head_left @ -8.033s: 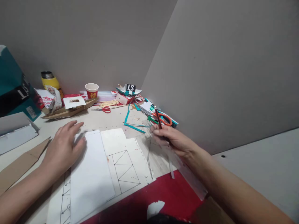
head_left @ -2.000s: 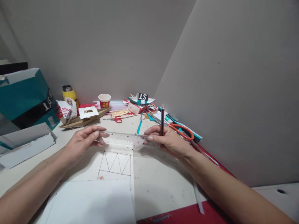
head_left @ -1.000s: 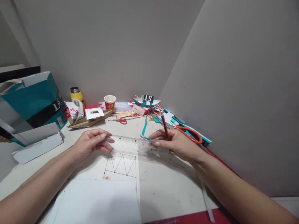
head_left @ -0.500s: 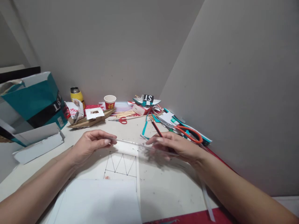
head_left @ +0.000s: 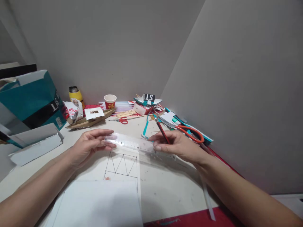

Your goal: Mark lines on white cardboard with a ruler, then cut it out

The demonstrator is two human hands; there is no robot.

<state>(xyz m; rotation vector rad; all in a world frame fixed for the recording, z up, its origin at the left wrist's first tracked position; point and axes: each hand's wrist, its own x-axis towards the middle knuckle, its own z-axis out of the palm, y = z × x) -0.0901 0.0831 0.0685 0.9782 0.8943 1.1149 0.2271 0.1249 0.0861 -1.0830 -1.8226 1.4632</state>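
A clear plastic ruler (head_left: 132,143) is held above the table between my two hands, its face with dark marks turned up toward me. My left hand (head_left: 91,143) has its fingers around the ruler's left end. At the other end, my right hand (head_left: 175,145) grips the ruler and also keeps a dark pencil (head_left: 161,130) with a red stripe between its fingers, pointing up. Below the ruler lies a paper with a drawn zigzag truss pattern (head_left: 121,164). A blank white sheet (head_left: 99,201) covers the lower part of that drawing.
Small red scissors (head_left: 123,120) and large orange-handled scissors (head_left: 189,130) lie beyond my hands. A paper cup (head_left: 110,102), a yellow bottle (head_left: 76,95) and a cardboard boat shape (head_left: 90,123) stand at the back. On the left is a teal box (head_left: 35,101); scraps lie at back right.
The ruler has turned from edge-on to showing its flat face. My left fingers have spread a little, and my right hand has shifted slightly with the pencil still in it.
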